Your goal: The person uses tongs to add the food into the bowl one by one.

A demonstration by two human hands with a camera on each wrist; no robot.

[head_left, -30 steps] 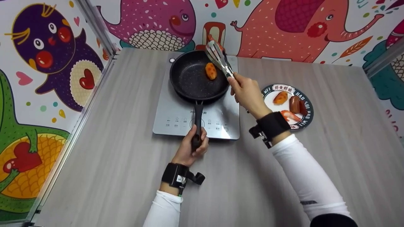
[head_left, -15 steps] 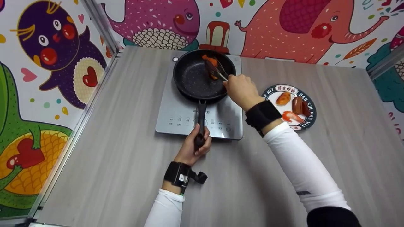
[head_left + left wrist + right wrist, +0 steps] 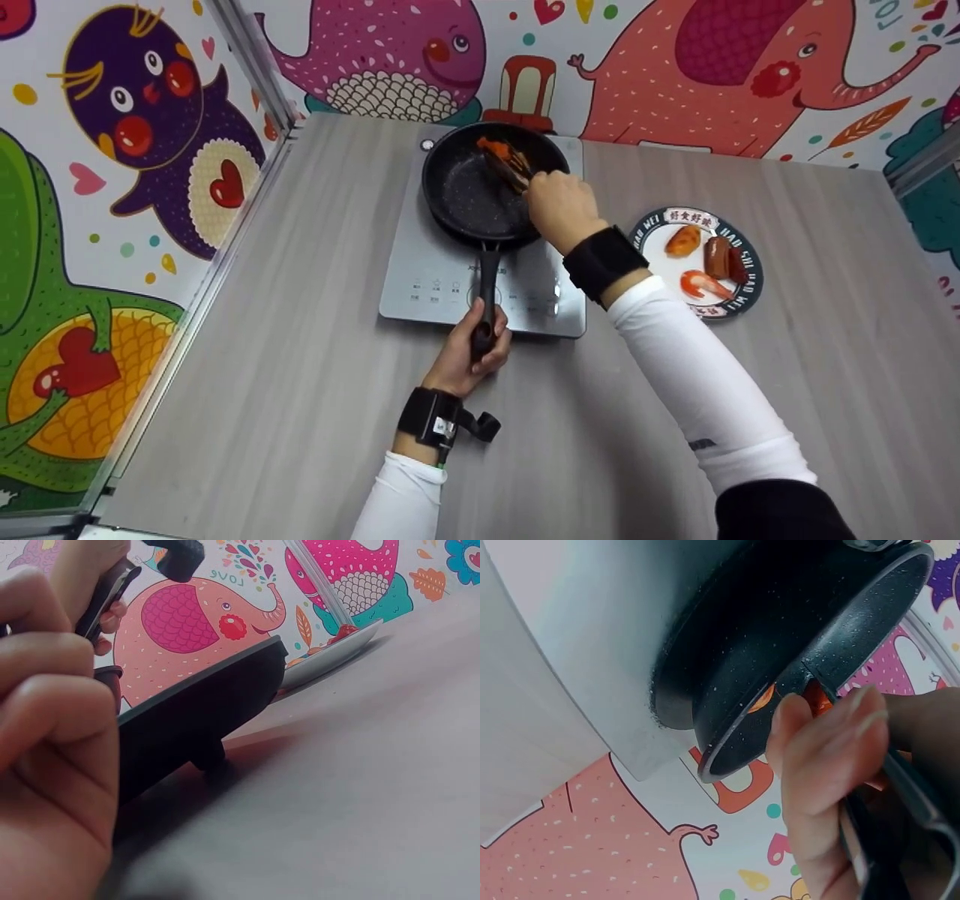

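My left hand [image 3: 469, 352] grips the handle [image 3: 489, 277] of a black frying pan [image 3: 465, 202], which sits on a silver induction cooker [image 3: 420, 285]. My right hand [image 3: 564, 206] holds metal tongs [image 3: 504, 174] with their heads down inside the pan. At the tong tips lies an orange-red piece of food [image 3: 491, 146], partly covered by the tongs. The right wrist view shows an orange piece [image 3: 763, 700] behind the pan's rim, beside a redder piece [image 3: 817, 699] near the fingers.
Right of the cooker stands a round plate [image 3: 754, 262] with a chicken wing [image 3: 683, 241], a sausage [image 3: 716, 257], a shrimp [image 3: 705, 285] and a dark red piece [image 3: 738, 266]. Cartoon-printed walls [image 3: 630, 82] border the wooden-looking table [image 3: 300, 247] at the back and left.
The right hand has lowered the tongs, with an orange-red piece of food, from above the pan's far right rim into the pan. The left hand keeps its grip on the handle.
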